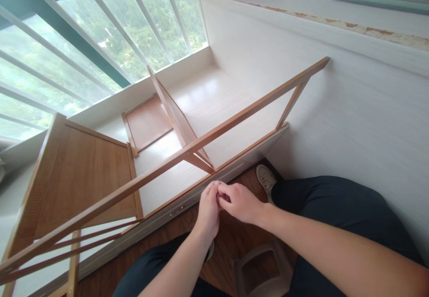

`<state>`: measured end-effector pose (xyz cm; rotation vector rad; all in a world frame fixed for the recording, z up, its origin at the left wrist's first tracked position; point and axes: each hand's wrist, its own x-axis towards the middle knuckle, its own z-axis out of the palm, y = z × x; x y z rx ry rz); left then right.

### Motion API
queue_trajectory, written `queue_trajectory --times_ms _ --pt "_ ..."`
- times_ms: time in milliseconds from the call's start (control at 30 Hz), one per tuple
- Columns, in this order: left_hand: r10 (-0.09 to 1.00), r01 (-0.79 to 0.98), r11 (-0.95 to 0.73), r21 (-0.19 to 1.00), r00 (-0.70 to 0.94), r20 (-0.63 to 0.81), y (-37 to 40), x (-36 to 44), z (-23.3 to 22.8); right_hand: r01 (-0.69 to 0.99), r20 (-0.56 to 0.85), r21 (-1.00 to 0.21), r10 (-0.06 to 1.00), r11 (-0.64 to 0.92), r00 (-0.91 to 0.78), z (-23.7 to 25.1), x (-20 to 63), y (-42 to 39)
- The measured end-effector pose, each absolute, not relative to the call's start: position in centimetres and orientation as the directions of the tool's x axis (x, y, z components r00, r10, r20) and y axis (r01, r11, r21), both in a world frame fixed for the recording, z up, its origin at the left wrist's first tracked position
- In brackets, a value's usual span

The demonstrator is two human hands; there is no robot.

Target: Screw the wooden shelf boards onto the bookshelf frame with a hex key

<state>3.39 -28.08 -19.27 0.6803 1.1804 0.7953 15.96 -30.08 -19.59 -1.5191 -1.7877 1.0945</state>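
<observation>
Wooden and slanting, the long rail [167,162] runs just in front of both hands. Beyond its left half is a large brown panel [90,172], then a smaller panel [149,120]. Near its middle, left hand [208,203] and right hand [239,201] touch, fingers curled narrow; whether they pinch anything, I cannot tell. Below its right half, a pale shoe [266,178].

A long, brown wooden rail [248,110] slants from the lower left edge to the upper right of the frame. A small round fastener [188,152] shows in its side near the centre. An angled wooden brace [293,102] meets it at upper right, and a narrow wooden board [177,120] runs from its middle toward upper left.
</observation>
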Motion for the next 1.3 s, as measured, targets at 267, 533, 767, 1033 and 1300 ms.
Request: queue_trajectory --times_ms 267,533,767,1033,1300 --pt "0.859 -0.198 0.507 0.839 0.188 -0.475 -27.1 3.9 -18.9 0.450 -0.009 -0.891 0.989 0.060 -0.150 -19.3 16.4 -29.5" --pt "0.848 -0.263 0.531 0.806 0.164 -0.504 -26.8 4.6 -19.3 0.434 -0.005 -0.900 0.997 0.028 -0.075 -19.6 16.8 -29.3" --pt "0.824 -0.306 0.566 0.766 0.186 -0.535 -26.5 4.5 -19.6 0.434 0.010 -0.898 0.990 0.072 -0.144 -19.7 17.2 -29.0" --pt "0.797 -0.306 0.598 0.740 0.137 -0.588 -26.8 4.7 -20.1 0.537 -0.039 -0.843 0.990 0.042 -0.138 -20.2 17.0 -29.0" --pt "0.823 -0.322 0.562 0.762 0.126 -0.553 -26.8 4.9 -20.2 0.526 -0.022 -0.849 0.992 0.046 -0.122 -19.8 17.1 -28.9"
